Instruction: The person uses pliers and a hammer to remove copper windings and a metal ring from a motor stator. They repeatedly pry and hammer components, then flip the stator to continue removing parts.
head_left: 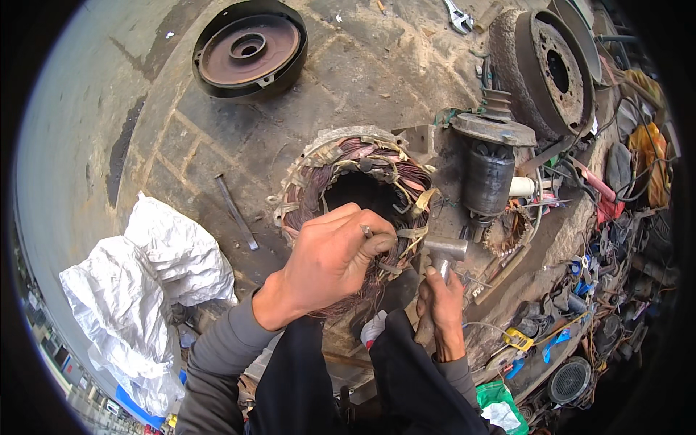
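A motor stator (301, 203), wound with copper wire and bound with pale strips, stands on the ground in front of me. Over its near rim, my left hand (330, 254) is closed around a thin metal rod (367, 231); only the top end shows above the thumb and finger, and the lower part is hidden. My right hand (444, 308) grips the handle of a hammer (447, 249), whose metal head is raised just right of the stator's near edge. Loose wire strands (355, 301) hang below my left hand.
A flat steel chisel (236, 212) lies left of the stator. Farther off sits a round motor cover (250, 51). On the right are a rotor (489, 174), a rusty wheel rim (554, 72), an adjustable wrench (458, 16) and heaped scrap (616, 290). A white sack (130, 290) lies at left.
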Motion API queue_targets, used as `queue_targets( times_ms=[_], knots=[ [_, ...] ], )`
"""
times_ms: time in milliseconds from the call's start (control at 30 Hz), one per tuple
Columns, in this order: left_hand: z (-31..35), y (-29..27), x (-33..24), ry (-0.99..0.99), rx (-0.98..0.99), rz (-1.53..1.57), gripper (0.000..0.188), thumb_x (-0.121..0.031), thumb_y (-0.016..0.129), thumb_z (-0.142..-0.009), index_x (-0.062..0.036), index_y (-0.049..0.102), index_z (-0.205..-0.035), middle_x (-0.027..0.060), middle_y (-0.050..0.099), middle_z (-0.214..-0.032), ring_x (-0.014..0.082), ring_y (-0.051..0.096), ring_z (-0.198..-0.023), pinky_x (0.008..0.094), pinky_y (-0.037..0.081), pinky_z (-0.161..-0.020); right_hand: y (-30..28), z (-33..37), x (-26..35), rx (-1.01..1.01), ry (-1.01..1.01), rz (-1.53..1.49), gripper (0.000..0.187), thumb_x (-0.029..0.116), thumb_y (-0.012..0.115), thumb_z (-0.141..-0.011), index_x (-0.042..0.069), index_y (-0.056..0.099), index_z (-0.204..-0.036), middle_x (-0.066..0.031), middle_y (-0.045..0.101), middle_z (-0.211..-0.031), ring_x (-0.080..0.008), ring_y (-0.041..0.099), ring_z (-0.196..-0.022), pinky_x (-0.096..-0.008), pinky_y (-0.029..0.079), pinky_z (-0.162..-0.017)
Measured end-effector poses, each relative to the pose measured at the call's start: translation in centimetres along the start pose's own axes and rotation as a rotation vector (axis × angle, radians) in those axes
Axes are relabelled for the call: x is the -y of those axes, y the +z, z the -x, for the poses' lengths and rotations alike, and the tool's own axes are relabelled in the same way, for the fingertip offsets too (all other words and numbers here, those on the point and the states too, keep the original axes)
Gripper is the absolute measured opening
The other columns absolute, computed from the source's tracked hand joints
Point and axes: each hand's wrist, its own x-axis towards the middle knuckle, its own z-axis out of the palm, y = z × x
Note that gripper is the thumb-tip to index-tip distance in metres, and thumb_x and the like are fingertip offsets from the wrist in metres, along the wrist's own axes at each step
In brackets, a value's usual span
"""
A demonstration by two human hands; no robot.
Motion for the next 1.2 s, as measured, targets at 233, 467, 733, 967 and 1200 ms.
queue_targets(
  times_ms=[233, 467, 733, 967, 1200],
  knots=[
    [-0.1, 0.6, 0.3, 0.076, 0.002, 0.014, 0.008, -0.006, 0.076, -0.096, -0.0028, 0.069, -0.096, 0.0073, 0.071, -0.086, 0.0262, 0.061, -0.071, 0.0369, 0.050, -0.064, -1.0, 6.0, 6.3, 0.000, -0.474, 0.303, 0.027, 0.024, 0.069, -0.109, 0.001, 0.062, -0.121, -0.0044, 0.064, -0.076, -0.0144, 0.060, -0.056, -0.0294, 0.048, -0.052],
    [0.1, 1.0, 0.0, 0.138, -0.002, 0.016, 0.027, 0.010, 0.074, -0.076, -0.0034, 0.067, -0.099, 0.0084, 0.065, -0.084, 0.0296, 0.061, -0.076, 0.0401, 0.053, -0.067, 0.0, 14.2, 20.5, 0.330, -1.082, 0.975, 0.040, 0.016, 0.079, -0.097, -0.001, 0.068, -0.131, -0.0151, 0.078, -0.105, -0.0282, 0.078, -0.087, -0.0391, 0.061, -0.076],
    [0.3, 1.4, 1.0, 0.206, -0.025, 0.021, 0.031, 0.006, 0.076, -0.075, -0.0049, 0.068, -0.102, 0.0087, 0.066, -0.084, 0.0311, 0.063, -0.080, 0.0421, 0.054, -0.070, 6.4, 15.5, 26.8, 0.408, -0.877, 1.518, 0.044, 0.020, 0.077, -0.097, -0.007, 0.055, -0.124, -0.0229, 0.070, -0.077, -0.0474, 0.071, -0.064, -0.0506, 0.058, -0.056],
    [0.6, 1.4, 1.1, 0.241, -0.034, 0.023, 0.032, 0.005, 0.076, -0.075, -0.0040, 0.065, -0.104, 0.0088, 0.063, -0.081, 0.0310, 0.062, -0.079, 0.0428, 0.054, -0.070, 7.0, 16.0, 25.8, 0.480, -0.854, 1.594, 0.043, 0.019, 0.078, -0.098, -0.010, 0.049, -0.111, -0.0205, 0.062, -0.063, -0.0437, 0.067, -0.054, -0.0516, 0.050, -0.046],
    [0.8, 1.3, 1.4, 0.253, 0.020, 0.006, 0.032, 0.006, 0.075, -0.071, -0.0032, 0.062, -0.098, 0.0088, 0.062, -0.080, 0.0315, 0.060, -0.079, 0.0430, 0.052, -0.070, 6.6, 15.8, 24.2, 0.387, -1.038, 1.268, 0.038, 0.018, 0.078, -0.097, -0.007, 0.052, -0.111, -0.0244, 0.067, -0.068, -0.0461, 0.070, -0.059, -0.0511, 0.056, -0.054]
  ],
)
